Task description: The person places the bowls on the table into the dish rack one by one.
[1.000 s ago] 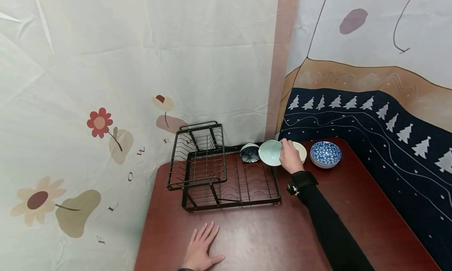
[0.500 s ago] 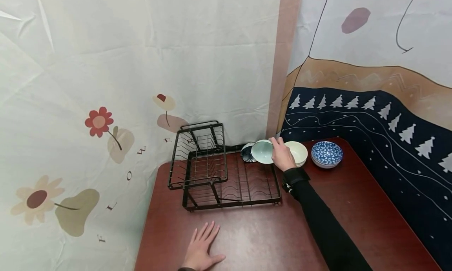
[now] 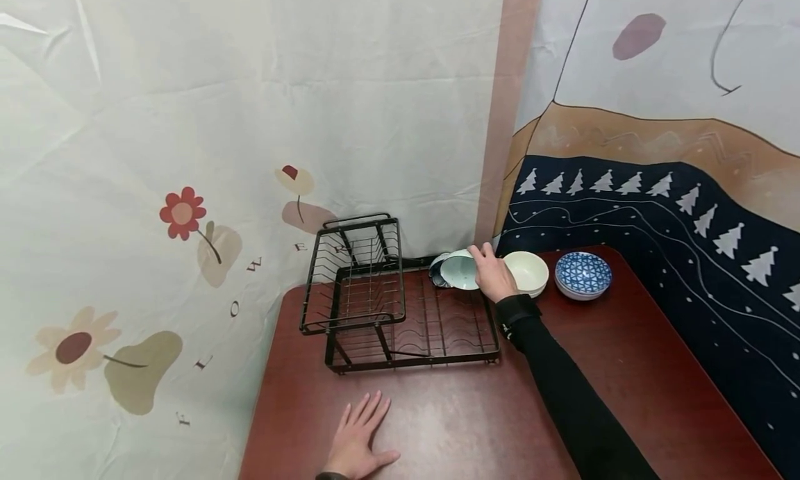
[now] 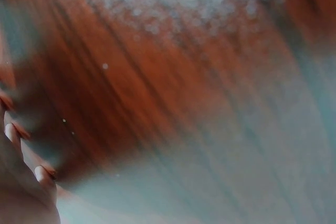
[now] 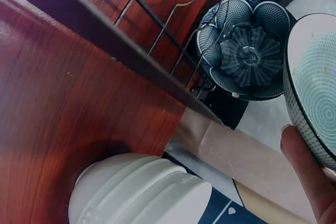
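My right hand grips a pale green bowl by its rim, tilted over the right back of a black two-tier dish rack. In the right wrist view the bowl shows a ringed pattern inside and a dark rim, with a fingertip under its side. A dark blue patterned bowl leans in the rack's back right; the head view shows only part of it, left of the held bowl. My left hand rests flat on the table with fingers spread, in front of the rack.
Right of the rack stand stacked cream bowls, with stacked blue-and-white bowls farther right. The rack's upper basket rises over its left half. A fabric-covered wall stands right behind the reddish-brown table.
My right hand has carried the pale green bowl left, from in front of the cream bowls to the dark blue bowl, turning it more upright. My left hand has stayed in place.
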`<control>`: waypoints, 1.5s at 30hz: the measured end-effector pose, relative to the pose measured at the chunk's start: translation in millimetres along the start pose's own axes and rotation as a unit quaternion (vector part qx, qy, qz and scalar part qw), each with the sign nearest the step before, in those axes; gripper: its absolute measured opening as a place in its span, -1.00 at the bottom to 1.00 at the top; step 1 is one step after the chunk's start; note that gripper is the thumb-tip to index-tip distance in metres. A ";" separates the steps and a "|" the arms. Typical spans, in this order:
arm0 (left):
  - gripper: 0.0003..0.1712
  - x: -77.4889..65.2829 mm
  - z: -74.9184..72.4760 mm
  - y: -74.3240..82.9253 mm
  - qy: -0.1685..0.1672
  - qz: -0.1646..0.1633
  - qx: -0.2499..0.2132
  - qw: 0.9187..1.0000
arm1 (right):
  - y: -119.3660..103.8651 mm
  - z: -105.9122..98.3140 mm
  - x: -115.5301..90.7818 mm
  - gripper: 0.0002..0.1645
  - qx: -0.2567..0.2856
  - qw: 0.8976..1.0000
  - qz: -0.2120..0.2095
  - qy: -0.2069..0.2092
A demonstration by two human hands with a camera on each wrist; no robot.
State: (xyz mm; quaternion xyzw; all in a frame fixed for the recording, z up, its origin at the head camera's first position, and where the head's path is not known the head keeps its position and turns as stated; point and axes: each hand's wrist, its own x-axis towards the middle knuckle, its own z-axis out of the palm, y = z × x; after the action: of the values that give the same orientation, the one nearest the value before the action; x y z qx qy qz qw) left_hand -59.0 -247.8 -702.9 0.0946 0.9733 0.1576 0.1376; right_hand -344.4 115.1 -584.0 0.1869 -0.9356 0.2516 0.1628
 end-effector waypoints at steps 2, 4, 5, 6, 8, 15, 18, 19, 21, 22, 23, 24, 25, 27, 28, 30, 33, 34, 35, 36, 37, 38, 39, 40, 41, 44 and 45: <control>0.23 1.2 -0.8 0.4 -0.001 -0.001 0.000 1.000 | 0.3 1.5 1.4 -0.48 -0.005 1.000 -0.005 -0.001; 0.22 2.0 -1.8 1.2 -0.004 -0.002 0.001 1.000 | 0.3 2.6 3.1 -0.50 -0.008 1.000 -0.007 -0.007; 0.22 2.2 -2.4 1.6 -0.005 -0.002 0.002 1.000 | -0.1 3.0 4.0 -0.52 -0.009 1.000 -0.008 -0.009; 0.21 2.4 -2.8 1.9 -0.006 -0.003 0.003 1.000 | -0.5 3.3 4.7 -0.53 -0.011 1.000 -0.009 -0.012; 0.21 2.0 -3.5 2.1 -0.006 -0.003 0.008 1.000 | -1.5 3.9 6.1 -0.54 -0.014 1.000 -0.013 -0.016; 0.21 1.1 -3.5 0.7 -0.007 -0.004 0.009 1.000 | -3.3 7.4 6.2 -0.49 -0.025 0.999 -0.027 -0.027; 0.21 0.2 -2.5 0.1 -0.011 -0.005 0.008 1.000 | -1.3 10.1 4.5 -0.50 -0.029 0.999 -0.029 -0.028; 0.21 -0.1 -2.3 0.2 -0.012 -0.005 0.009 1.000 | -0.7 10.7 3.8 -0.50 -0.030 0.999 -0.029 -0.028; 0.21 -0.8 -2.1 0.5 -0.012 -0.004 0.010 1.000 | 1.1 12.7 2.9 -0.50 -0.034 0.999 -0.030 -0.026; 0.21 -1.1 -2.1 0.7 -0.010 -0.002 0.011 1.000 | 1.6 13.4 2.6 -0.49 -0.034 0.999 -0.031 -0.024; 0.21 -1.2 -2.2 0.9 -0.009 -0.002 0.011 1.000 | 1.9 13.9 2.3 -0.49 -0.035 0.999 -0.032 -0.023; 0.20 -1.3 -2.2 1.1 -0.007 -0.001 0.012 1.000 | 2.2 14.4 2.1 -0.47 -0.035 0.999 -0.034 -0.023; 0.20 -1.4 -2.3 1.2 -0.005 -0.001 0.011 1.000 | 2.3 15.0 1.9 -0.46 -0.035 0.998 -0.036 -0.024; 0.20 -1.8 -2.8 1.6 -0.001 0.000 0.009 1.000 | 1.7 16.0 1.2 -0.43 -0.035 0.998 -0.042 -0.027; 0.20 -2.1 -3.0 1.8 0.000 0.000 0.009 1.000 | 1.7 17.1 1.0 -0.41 -0.036 0.998 -0.044 -0.029; 0.20 -2.2 -3.2 2.1 0.000 -0.001 0.013 1.000 | 1.8 20.1 0.6 -0.38 -0.040 0.997 -0.053 -0.028; 0.20 -2.0 -2.6 1.9 0.001 -0.002 0.017 1.000 | 3.1 26.5 0.3 -0.40 -0.049 0.996 -0.076 -0.018; 0.20 -1.8 -2.2 1.8 0.001 -0.002 0.018 1.000 | 3.8 28.9 0.4 -0.42 -0.053 0.995 -0.087 -0.012; 0.20 -1.6 -2.0 1.7 0.001 -0.002 0.019 1.000 | 4.5 31.3 0.4 -0.46 -0.057 0.993 -0.099 -0.006; 0.20 -1.4 -1.8 1.6 0.001 -0.002 0.019 1.000 | 5.4 33.9 0.7 -0.50 -0.062 0.992 -0.110 -0.001; 0.20 -1.2 -1.9 1.8 0.000 -0.003 0.018 1.000 | 6.4 36.6 1.0 -0.54 -0.069 0.990 -0.121 0.006; 0.20 -1.1 -2.0 2.0 -0.002 -0.003 0.018 1.000 | 7.1 39.1 1.2 -0.57 -0.075 0.988 -0.131 0.012; 0.20 -1.0 -2.2 2.2 -0.003 -0.004 0.018 1.000 | 7.8 41.5 1.2 -0.60 -0.083 0.987 -0.139 0.018; 0.20 -1.0 -2.4 2.6 -0.004 -0.004 0.018 1.000 | 8.4 43.8 1.2 -0.62 -0.092 0.985 -0.147 0.024; 0.20 -1.1 -2.8 2.8 -0.005 -0.004 0.018 1.000 | 9.1 46.1 1.1 -0.63 -0.101 0.982 -0.154 0.031; 0.20 -1.7 -3.6 3.2 -0.007 -0.004 0.019 1.000 | 10.1 51.5 -0.3 -0.70 -0.131 0.974 -0.174 0.055; 0.21 -2.0 -4.0 3.3 -0.009 -0.005 0.018 1.000 | 10.3 53.3 -0.8 -0.74 -0.140 0.971 -0.181 0.064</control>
State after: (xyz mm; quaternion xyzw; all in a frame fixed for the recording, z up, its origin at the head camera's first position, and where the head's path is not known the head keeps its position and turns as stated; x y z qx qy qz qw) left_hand -57.9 -246.3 -697.6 0.0938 0.9752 0.1384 0.1449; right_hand -359.4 95.3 -632.2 0.3120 -0.8998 0.0959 0.2896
